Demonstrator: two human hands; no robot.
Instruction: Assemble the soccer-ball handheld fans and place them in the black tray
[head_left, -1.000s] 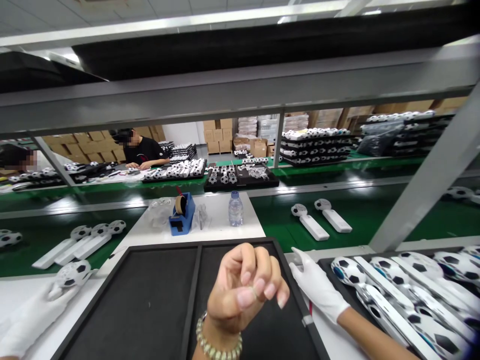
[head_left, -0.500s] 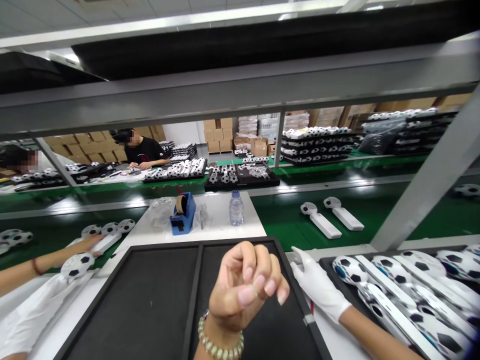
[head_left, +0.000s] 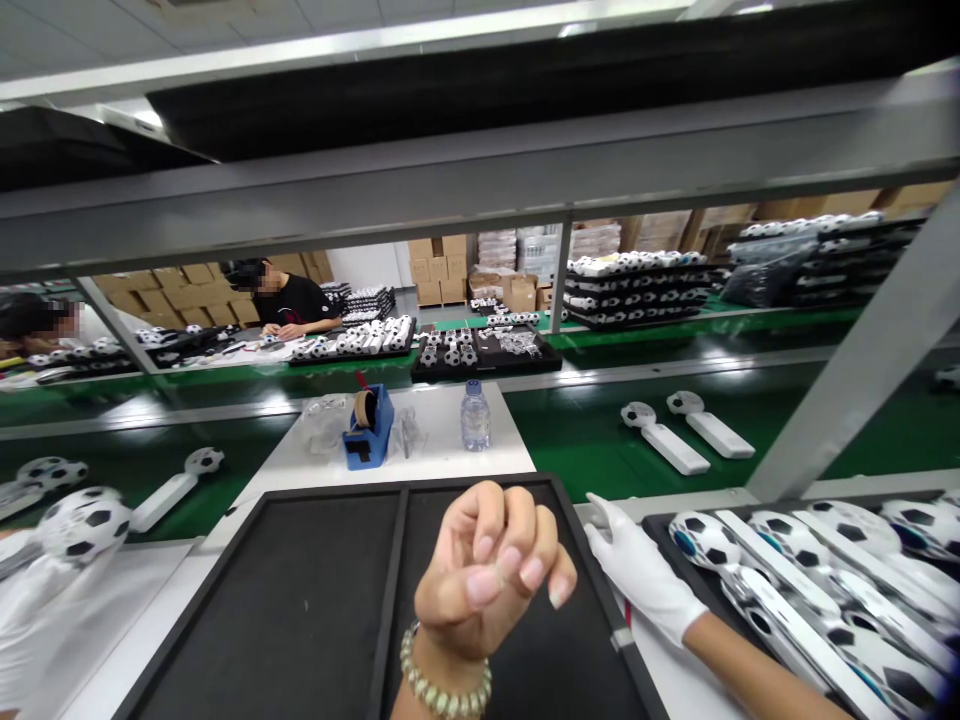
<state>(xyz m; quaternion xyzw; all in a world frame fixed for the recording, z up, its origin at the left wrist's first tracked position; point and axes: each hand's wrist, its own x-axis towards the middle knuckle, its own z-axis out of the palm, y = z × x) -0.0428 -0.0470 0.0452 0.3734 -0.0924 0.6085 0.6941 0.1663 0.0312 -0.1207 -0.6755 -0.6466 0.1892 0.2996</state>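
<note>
Bare left hand [head_left: 480, 578] upright from the wrist, fingers loosely curled, thumb aslant beneath them.

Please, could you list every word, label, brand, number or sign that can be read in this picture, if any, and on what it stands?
No text can be read with certainty.
Football-patterned piece at far left: faint marks, too blurred to read.
Water bottle: faint marks, too blurred to read.
Black shirt: small marks, too small to read.

White glare spots the green belt [head_left: 555, 435]; the right edge blurs.
</note>
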